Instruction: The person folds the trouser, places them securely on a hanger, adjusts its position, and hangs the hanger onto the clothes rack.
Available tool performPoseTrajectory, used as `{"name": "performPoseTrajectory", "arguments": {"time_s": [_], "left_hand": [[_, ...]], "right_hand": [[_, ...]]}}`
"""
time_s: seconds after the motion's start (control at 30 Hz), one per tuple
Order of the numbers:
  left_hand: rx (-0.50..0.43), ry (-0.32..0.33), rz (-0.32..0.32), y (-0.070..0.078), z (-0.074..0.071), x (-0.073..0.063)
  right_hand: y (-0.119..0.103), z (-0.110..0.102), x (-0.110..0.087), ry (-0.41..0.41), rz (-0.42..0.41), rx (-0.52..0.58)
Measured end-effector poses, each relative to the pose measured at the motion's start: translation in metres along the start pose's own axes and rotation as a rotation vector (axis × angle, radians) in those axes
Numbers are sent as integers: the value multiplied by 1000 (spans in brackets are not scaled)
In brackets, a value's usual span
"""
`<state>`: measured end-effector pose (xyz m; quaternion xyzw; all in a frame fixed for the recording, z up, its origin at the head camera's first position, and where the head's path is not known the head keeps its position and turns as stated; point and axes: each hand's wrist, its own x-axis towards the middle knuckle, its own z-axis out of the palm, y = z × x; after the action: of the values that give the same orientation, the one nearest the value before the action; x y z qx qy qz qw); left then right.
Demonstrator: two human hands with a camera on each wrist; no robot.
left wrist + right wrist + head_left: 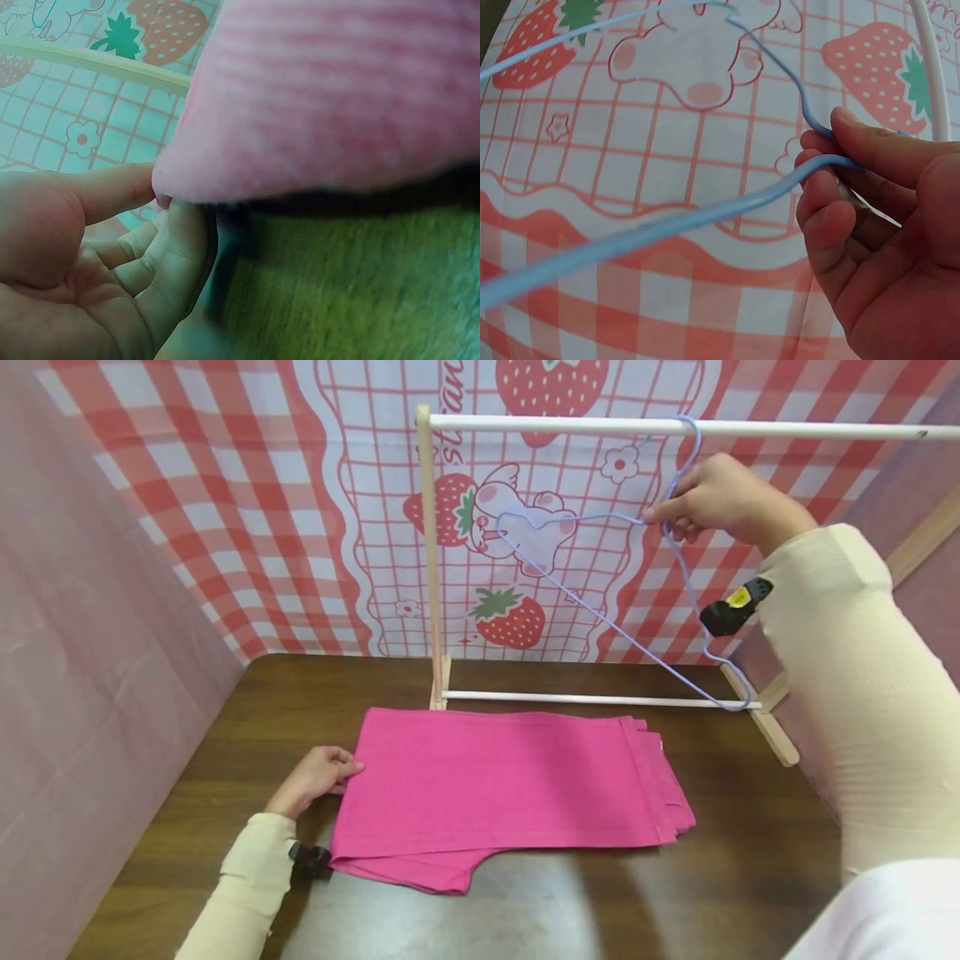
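Folded pink trousers [502,781] lie flat on the brown table. At their left edge, my left hand [318,777] pinches the cloth between thumb and fingers; the left wrist view shows the pink fabric [322,97] between the fingertips. High on the right, my right hand [720,502] grips a thin light-blue wire hanger [600,618] near the base of its hook. That hook lies over the white top bar [570,425] of a rack. The hanger's frame slants, with nothing on it. In the right wrist view, the hanger wire [682,221] passes between thumb and fingers.
The rack has a wooden left post [431,560], a low white bar [570,698] and a wooden right foot [772,735]. Behind it hangs a red checked cloth with strawberries [285,552]. A pink curtain [97,652] borders the brown table [225,735] on the left.
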<state>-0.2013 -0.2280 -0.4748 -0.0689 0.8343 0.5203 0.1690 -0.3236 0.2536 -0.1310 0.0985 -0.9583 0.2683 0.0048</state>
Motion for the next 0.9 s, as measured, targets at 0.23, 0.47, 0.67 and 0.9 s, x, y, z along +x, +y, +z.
{"name": "performPoseTrajectory", "arguments": {"time_s": [0.23, 0.47, 0.67, 0.9], "left_hand": [[-9, 2, 20, -2, -1, 1], [-15, 1, 13, -2, 1, 1], [-11, 3, 16, -2, 1, 2], [7, 13, 30, -3, 2, 2]], "right_hand": [[-9, 2, 1, 17, 4, 33], [-16, -6, -3, 62, -3, 73], [-23, -5, -8, 83, -31, 190], [-27, 0, -15, 103, -56, 318]]}}
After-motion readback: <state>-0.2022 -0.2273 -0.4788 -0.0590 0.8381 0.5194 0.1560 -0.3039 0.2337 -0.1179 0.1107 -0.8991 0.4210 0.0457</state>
